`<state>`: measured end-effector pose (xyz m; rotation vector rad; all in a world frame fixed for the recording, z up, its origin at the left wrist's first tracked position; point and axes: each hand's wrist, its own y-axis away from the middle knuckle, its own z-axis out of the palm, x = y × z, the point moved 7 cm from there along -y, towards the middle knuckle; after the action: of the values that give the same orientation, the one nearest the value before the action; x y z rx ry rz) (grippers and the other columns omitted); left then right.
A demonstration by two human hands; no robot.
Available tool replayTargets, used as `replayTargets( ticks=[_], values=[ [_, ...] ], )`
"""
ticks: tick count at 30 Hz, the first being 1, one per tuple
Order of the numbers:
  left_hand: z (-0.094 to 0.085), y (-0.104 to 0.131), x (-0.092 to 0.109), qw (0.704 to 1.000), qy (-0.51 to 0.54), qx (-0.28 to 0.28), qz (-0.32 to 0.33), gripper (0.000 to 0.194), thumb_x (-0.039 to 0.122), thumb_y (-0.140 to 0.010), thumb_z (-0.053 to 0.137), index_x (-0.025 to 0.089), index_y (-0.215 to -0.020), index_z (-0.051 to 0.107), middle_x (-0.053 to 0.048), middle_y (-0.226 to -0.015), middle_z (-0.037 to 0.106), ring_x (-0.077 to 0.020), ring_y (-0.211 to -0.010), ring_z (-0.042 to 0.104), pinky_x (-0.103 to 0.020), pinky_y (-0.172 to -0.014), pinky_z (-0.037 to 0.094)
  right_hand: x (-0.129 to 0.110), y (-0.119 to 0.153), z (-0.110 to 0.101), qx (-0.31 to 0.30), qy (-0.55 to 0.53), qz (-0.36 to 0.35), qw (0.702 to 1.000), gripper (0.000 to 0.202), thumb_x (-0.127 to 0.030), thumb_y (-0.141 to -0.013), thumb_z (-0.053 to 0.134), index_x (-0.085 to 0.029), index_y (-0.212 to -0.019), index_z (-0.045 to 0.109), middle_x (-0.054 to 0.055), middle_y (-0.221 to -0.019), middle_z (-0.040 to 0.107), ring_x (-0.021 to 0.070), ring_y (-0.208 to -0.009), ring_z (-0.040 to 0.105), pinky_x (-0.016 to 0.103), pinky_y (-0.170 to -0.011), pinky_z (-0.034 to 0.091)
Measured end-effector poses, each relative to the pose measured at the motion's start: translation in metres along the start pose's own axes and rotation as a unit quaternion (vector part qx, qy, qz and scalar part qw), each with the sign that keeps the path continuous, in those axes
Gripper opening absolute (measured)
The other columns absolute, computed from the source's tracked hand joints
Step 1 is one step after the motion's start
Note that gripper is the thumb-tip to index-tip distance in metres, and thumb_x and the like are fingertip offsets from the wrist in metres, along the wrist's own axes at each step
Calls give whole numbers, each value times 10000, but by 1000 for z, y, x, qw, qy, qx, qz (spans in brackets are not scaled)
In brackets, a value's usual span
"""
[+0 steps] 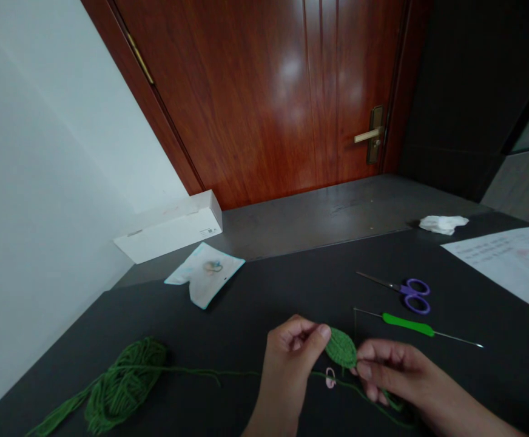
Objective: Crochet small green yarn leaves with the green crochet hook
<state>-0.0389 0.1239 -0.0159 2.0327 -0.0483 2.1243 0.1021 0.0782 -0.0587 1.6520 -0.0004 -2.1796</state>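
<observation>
Here's the left hand (297, 347), pinching from nine o'clock; right hand (394, 366) pinching from four; green yarn ball (125, 388), well out at nine; and there, between both hands, the green crocheted piece (341, 348)! Pink ring (330, 383) at its seven o'clock.

We see a dim room with soft, cool light. The door (246, 109) shines most, with a fuzzy white glare spot up high and a weaker glow lower down. The wall (41, 182) looks pale and bluish. The table (292, 285) is very dark, and the panel (460, 91) at the far right is nearly black. Soft shadow sits by the yarn (123, 382). The words on the paper (519, 273) are too smudgy for us to read. Toward the sides, things look stretched and lines lean.
</observation>
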Motion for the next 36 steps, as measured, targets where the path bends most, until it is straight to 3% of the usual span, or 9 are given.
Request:
replayTargets(
  ticks=[9, 11, 15, 21, 25, 27, 29, 32, 36],
  values=[
    [11, 9, -9, 987, 138, -26, -83, 284, 339, -661, 739, 154, -526, 571, 33, -498, 459, -100, -524, 399, -258, -560, 334, -5, 0, 2, -28, 22, -21, 999, 282, -433, -758, 720, -162, -697, 676, -10, -565, 610, 93, -515, 471, 228, -548, 351],
    [12, 9, -9, 984, 153, -23, -85, 267, 374, -678, 738, 141, -615, 623, 24, -540, 486, -100, -544, 412, -251, -562, 340, -7, 0, 2, -9, 6, -22, 1000, 286, -430, -756, 720, -162, -674, 668, -15, -558, 594, 93, -516, 459, 225, -547, 346],
    [18, 10, -17, 980, 171, -35, -99, 423, 538, -716, 667, 128, -821, 669, -24, -677, 569, -121, -610, 478, -257, -576, 371, -10, -1, -1, 25, -23, -25, 999, 277, -421, -759, 715, -163, -663, 678, -19, -563, 572, 95, -524, 432, 220, -544, 346],
    [29, 13, -25, 982, 134, -86, -100, 345, 371, -564, 837, 98, -714, 689, -12, -569, 585, -99, -517, 472, -233, -515, 325, -1, -3, -4, 37, -11, -26, 999, 299, -466, -737, 722, -180, -649, 718, 1, -585, 599, 119, -549, 468, 235, -554, 392],
    [16, 8, -12, 987, 139, -46, -64, 239, 318, -650, 780, 119, -737, 679, -36, -683, 662, -141, -649, 581, -254, -644, 416, 5, -1, -7, 74, -15, -13, 997, 342, -531, -706, 723, -224, -851, 762, 44, -771, 694, 195, -717, 590, 294, -694, 466],
    [7, 5, -5, 988, 143, -26, -44, 201, 276, -682, 751, 123, -785, 672, -52, -759, 687, -164, -743, 615, -277, -731, 437, 0, -5, -9, 90, -1, -36, 995, 400, -542, -711, 713, -253, -986, 741, 57, -912, 709, 234, -841, 607, 316, -765, 473],
    [3, 2, -1, 989, 145, -27, -33, 185, 264, -694, 730, 119, -784, 659, -63, -733, 690, -174, -717, 627, -297, -713, 451, -9, -15, -10, 91, 23, -74, 993, 381, -508, -739, 706, -257, -1025, 722, 55, -966, 703, 241, -901, 602, 313, -799, 465],
    [0, -1, -4, 988, 148, -39, -30, 191, 278, -675, 726, 116, -735, 645, -60, -650, 681, -157, -599, 614, -294, -633, 445, -25, -40, -6, 71, 30, -136, 988, 317, -459, -796, 670, -235, -1017, 708, 36, -851, 690, 217, -815, 596, 317, -778, 459],
    [-3, -8, -14, 989, 144, -21, -31, 263, 343, -609, 762, 124, -659, 624, -46, -589, 665, -135, -516, 583, -272, -558, 407, -37, -67, 4, 49, 30, -163, 985, 403, -554, -824, 574, -198, -949, 715, 21, -696, 631, 214, -691, 570, 351, -706, 470]
  ],
)
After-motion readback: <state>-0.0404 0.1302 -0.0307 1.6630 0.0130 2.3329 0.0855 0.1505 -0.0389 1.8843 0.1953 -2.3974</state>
